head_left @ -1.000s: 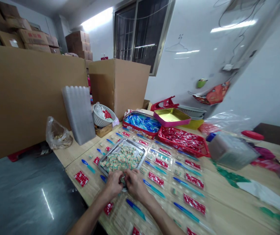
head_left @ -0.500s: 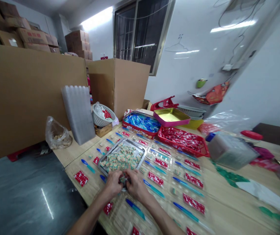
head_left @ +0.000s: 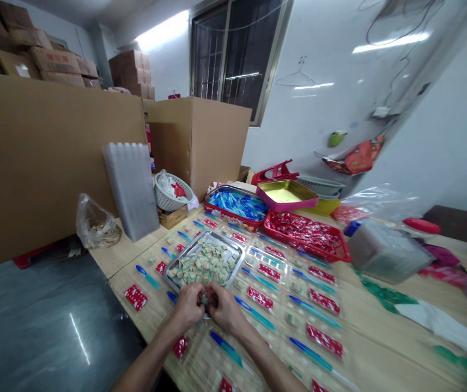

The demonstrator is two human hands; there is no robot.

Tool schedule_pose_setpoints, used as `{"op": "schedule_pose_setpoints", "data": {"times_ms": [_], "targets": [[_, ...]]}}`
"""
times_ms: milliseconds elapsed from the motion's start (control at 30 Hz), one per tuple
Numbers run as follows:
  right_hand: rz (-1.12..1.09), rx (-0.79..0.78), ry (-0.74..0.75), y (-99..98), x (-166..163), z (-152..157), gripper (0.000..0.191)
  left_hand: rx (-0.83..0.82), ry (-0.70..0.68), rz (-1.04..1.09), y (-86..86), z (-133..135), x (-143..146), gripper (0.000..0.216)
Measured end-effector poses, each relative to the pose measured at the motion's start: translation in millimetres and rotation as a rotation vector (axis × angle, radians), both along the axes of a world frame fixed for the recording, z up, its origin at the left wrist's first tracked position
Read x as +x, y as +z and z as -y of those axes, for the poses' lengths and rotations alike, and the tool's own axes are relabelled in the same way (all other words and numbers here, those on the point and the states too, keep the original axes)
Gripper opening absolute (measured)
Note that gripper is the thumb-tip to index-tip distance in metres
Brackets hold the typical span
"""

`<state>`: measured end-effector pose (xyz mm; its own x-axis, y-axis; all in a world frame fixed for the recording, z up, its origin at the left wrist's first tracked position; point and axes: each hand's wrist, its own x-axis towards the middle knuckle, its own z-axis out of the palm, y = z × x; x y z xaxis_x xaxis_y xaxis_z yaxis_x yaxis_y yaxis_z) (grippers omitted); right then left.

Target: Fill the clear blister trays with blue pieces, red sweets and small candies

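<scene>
A metal tray (head_left: 237, 265) holds a heap of small green-and-tan pieces (head_left: 206, 261). Over its near edge my left hand (head_left: 190, 305) and my right hand (head_left: 222, 306) come together, fingers closed. Between the fingertips shows a bit of one or more of the small pieces; how many I cannot tell. Around the tray lie clear plastic blister trays with blue plastic sticks (head_left: 255, 313), each beside a red packet with white marks (head_left: 260, 298). Small green-and-tan pieces sit in some of the compartments too.
Behind stand a tin of blue sticks (head_left: 237, 202), a red basket of red packets (head_left: 307, 234) and a pink-rimmed tin (head_left: 286, 196). To the left are a tall stack of clear trays (head_left: 132, 190) and a plastic bag (head_left: 98, 226). Another clear stack (head_left: 388, 250) stands right.
Both hands stay at the tray's near edge, with only slight finger movement around the small pieces. The rest of the table looks the same.
</scene>
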<state>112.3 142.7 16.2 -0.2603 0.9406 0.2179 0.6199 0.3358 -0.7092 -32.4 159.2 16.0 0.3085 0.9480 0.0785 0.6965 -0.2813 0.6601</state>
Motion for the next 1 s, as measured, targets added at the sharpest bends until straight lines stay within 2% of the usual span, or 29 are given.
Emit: {"op": "schedule_pose_setpoints", "data": {"times_ms": [167, 267, 367, 533, 800, 1000], "targets": [[0.022, 0.011, -0.036, -2.8, -1.0, 1.2, 0.030, 0.020, 0.015, 0.082, -2.1, -0.1, -2.0, 0.025], [0.047, 0.013, -0.042, -3.9, 0.0, 0.3, 0.030, 0.032, 0.033, 0.135, 0.9, -1.0, -4.3, 0.016], [0.047, -0.009, -0.043, -4.5, 0.5, -0.2, 0.032, 0.018, 0.045, 0.096, 3.0, -2.2, -6.4, 0.011], [0.038, -0.035, -0.049, -4.8, 0.7, 0.6, 0.032, 0.005, 0.064, 0.053, -1.0, -3.9, -7.3, 0.017], [0.097, -0.014, -0.063, -4.9, 1.3, 1.1, 0.032, 0.007, 0.058, 0.145, -4.9, -4.7, -5.4, 0.019], [0.156, 0.008, -0.063, 2.5, -0.1, 3.2, 0.030, 0.005, 0.059, 0.197, -4.5, -7.0, -2.2, 0.022]]}}
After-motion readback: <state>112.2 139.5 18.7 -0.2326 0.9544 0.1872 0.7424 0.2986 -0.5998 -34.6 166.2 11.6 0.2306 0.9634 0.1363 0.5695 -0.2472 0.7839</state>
